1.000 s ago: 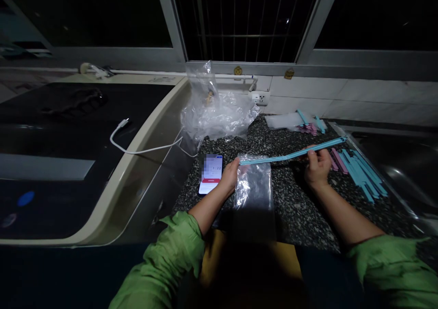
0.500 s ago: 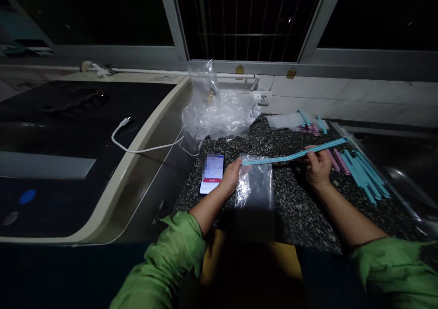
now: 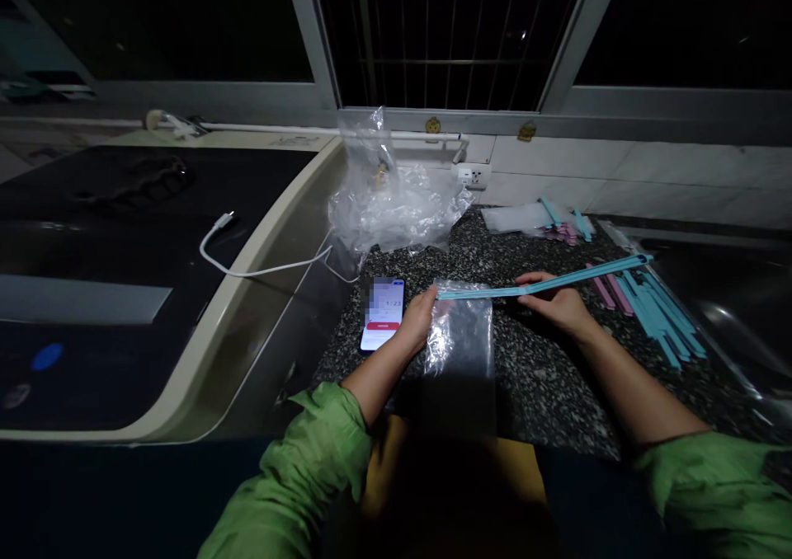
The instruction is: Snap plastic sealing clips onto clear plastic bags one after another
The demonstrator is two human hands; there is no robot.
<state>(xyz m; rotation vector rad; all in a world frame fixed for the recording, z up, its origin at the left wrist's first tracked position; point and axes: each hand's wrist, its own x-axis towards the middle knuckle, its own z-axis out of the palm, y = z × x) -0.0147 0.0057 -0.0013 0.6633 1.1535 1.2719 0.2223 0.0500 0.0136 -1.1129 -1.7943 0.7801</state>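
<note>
A long, narrow light-blue plastic strip (image 3: 483,293) stretches across in front of me, bent slightly near its middle. Its left end is pinched in my left hand (image 3: 419,321), whose fingers are partly hidden. My right hand (image 3: 560,302) is closed around the strip near the bend, thumb below and fingers behind. Beyond that hand, the strip's right end runs up to a dark, loop-like tip. Under the left part of the strip lies a clear plastic bag (image 3: 461,345), its top edge along the strip. Whether my left fingers also grip the bag, I cannot tell.
Loose blue strips (image 3: 665,320) and pink strips (image 3: 610,288) lie at right beside a metal sink (image 3: 742,320). A lit phone (image 3: 382,336) is left of the bag. Crumpled clear plastic (image 3: 402,209) and small packets (image 3: 520,218) sit behind. A white cable (image 3: 266,272) crosses the machine (image 3: 204,353) at left.
My right hand has slid left along the strip, from nearer its right end to close to the bend. The strip's right end has shifted slightly right. My left hand stays in place.
</note>
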